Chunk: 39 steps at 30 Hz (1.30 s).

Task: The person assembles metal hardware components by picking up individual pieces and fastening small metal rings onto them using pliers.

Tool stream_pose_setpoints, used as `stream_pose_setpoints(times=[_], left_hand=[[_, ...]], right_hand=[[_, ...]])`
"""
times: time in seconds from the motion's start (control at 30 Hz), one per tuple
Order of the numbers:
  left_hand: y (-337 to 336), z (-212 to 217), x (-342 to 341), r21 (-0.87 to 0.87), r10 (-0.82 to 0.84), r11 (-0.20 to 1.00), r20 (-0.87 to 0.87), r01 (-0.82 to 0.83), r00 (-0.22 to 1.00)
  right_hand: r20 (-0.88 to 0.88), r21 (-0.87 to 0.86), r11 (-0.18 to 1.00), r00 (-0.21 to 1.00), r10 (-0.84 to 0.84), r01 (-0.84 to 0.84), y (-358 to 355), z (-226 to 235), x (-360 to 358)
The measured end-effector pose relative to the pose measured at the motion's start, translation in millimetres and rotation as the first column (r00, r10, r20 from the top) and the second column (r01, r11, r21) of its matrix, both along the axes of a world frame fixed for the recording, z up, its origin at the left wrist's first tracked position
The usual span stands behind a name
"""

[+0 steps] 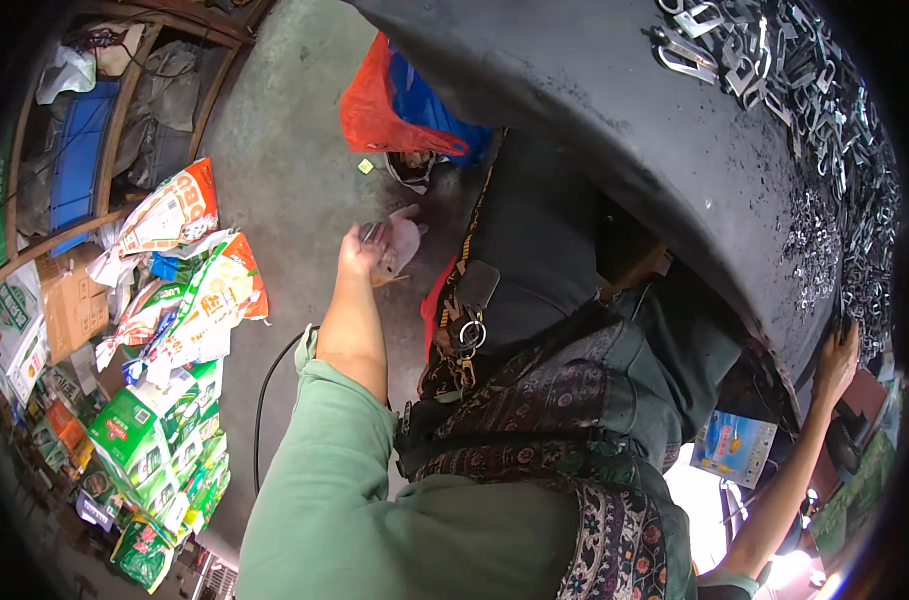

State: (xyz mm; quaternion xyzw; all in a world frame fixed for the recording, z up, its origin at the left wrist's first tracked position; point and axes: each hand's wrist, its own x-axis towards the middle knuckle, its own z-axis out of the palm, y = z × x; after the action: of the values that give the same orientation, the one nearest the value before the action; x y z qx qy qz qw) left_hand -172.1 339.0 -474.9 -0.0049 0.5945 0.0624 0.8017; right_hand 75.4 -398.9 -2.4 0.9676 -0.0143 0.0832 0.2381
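Dark tabletop (625, 110) on the right carries metal clips (825, 150); beside them, right hand's (837, 366) grip is unclear. Left hand (361, 252) seems holding greyish pieces (375, 232), best gripped firmly.

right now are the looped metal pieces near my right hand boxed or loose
Loose: the looped metal pieces lie scattered and overlapping on the dark work surface.

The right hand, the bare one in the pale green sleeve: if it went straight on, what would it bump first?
Probably the heap of small, shiny silver metal pieces. The hand looks right at its edge, though touching is unclear.
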Motion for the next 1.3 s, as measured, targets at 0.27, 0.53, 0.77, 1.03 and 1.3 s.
stream_pose_setpoints(times=[0.27, 0.53, 0.77, 1.03, 1.3], left_hand=[[21.8, -25.6, -42.3, 0.177, -0.302, 0.908, -0.354, 0.380, 0.885], [-44.8, 86.9, 95.2, 0.508, -0.507, 0.756, 0.057, 0.412, 0.860], [-25.8, 20.9, 64.8, 0.007, -0.336, 0.941, -0.081, 0.338, 0.938], [12.1, -0.6, 35.5, 0.178, -0.272, 0.940, -0.121, 0.290, 0.955], [44.8, -23.8, -7.5, 0.269, -0.250, 0.914, -0.217, 0.304, 0.944]], right_hand=[[-0.041, 0.033, 0.999, 0.999, -0.029, 0.030, -0.2, -2.4, 2.3], [-0.003, -0.033, 0.999, 1.000, -0.024, 0.024, -15.7, 13.0, -5.9], [-0.043, -0.018, 1.000, 0.999, 0.009, -0.010, -7.8, 6.6, -0.6], [-0.049, -0.017, 0.999, 0.998, -0.039, 0.039, -4.2, 5.3, 0.0], [-0.040, -0.008, 1.000, 0.999, 0.002, -0.002, -4.1, 1.1, 0.8]])
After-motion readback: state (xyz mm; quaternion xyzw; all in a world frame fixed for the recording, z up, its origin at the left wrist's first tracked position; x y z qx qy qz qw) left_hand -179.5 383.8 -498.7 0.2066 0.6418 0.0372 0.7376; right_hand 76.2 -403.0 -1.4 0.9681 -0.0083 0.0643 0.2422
